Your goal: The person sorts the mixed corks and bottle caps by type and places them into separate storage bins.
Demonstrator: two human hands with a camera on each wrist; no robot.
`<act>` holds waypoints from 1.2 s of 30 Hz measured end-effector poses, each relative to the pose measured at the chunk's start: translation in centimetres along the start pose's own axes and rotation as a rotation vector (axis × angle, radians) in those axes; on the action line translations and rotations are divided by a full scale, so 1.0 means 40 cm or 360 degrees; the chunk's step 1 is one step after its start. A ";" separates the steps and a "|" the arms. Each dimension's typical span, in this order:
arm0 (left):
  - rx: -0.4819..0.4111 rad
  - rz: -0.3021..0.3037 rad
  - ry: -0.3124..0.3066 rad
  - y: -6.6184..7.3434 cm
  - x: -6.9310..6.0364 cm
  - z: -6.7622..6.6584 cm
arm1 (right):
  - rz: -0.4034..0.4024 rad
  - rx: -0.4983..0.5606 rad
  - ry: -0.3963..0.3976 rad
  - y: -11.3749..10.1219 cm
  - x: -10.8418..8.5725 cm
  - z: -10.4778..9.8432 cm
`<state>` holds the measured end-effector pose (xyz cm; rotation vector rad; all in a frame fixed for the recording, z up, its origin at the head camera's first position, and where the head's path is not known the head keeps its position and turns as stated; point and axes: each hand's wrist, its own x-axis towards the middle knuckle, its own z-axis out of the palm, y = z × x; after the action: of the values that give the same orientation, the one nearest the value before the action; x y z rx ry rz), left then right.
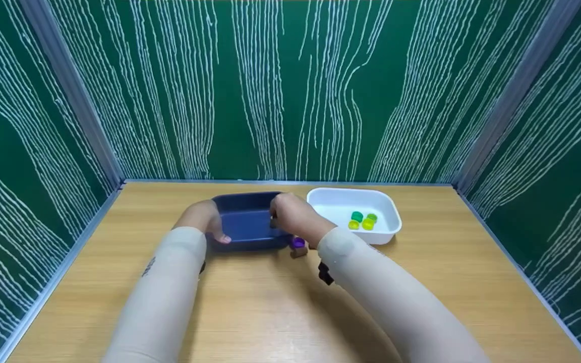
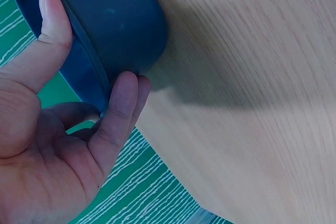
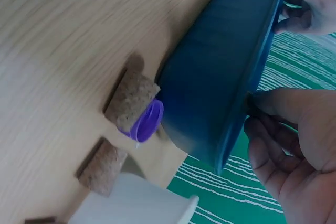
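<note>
A dark blue bin (image 1: 245, 227) stands on the table. My left hand (image 1: 204, 219) grips its left end, thumb inside the rim and fingers outside, as the left wrist view shows. Over the bin's right end is my right hand (image 1: 295, 214), fingers curled and thumb against a fingertip. A small brown cork-like piece (image 1: 273, 222) shows at its fingertips, mostly hidden. Outside the bin's right wall lie a purple cap (image 3: 147, 121) and a brown cork piece (image 3: 131, 100), side by side. A second cork piece (image 3: 103, 166) lies near the white bin (image 1: 353, 194).
Several green and yellow caps (image 1: 367, 224) lie in the white bin, right of the blue one. Part of another brown piece (image 3: 41, 220) shows at the right wrist view's lower edge. Green white-lined walls (image 1: 290, 101) enclose the wooden table (image 1: 250, 312).
</note>
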<state>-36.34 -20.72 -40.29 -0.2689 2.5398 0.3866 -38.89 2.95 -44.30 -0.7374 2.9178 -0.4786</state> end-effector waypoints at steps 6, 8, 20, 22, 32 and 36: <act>0.0004 -0.0022 -0.0034 0.020 -0.025 -0.005 | 0.0068 -0.0083 -0.0016 0.018 0.023 0.026; -0.0024 -0.0029 -0.0033 0.022 -0.025 -0.005 | 0.0092 -0.0081 -0.0044 0.023 0.028 0.032; -0.0118 -0.0062 -0.0022 0.032 -0.043 -0.010 | 0.0373 -0.0075 -0.0241 0.035 0.045 0.034; -0.0130 -0.0062 -0.0010 0.033 -0.046 -0.010 | 0.0402 -0.0079 -0.0275 0.031 0.046 0.033; -0.0059 -0.0033 -0.0034 0.019 -0.036 -0.010 | 0.0041 -0.0231 -0.0084 0.010 0.019 0.025; -0.0033 -0.0032 -0.0047 0.004 -0.019 -0.010 | -0.0017 -0.0204 0.0009 -0.002 0.006 0.012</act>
<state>-35.93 -20.60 -39.51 -0.2946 2.5033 0.4066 -38.99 2.63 -44.73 -0.7684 2.9732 -0.2974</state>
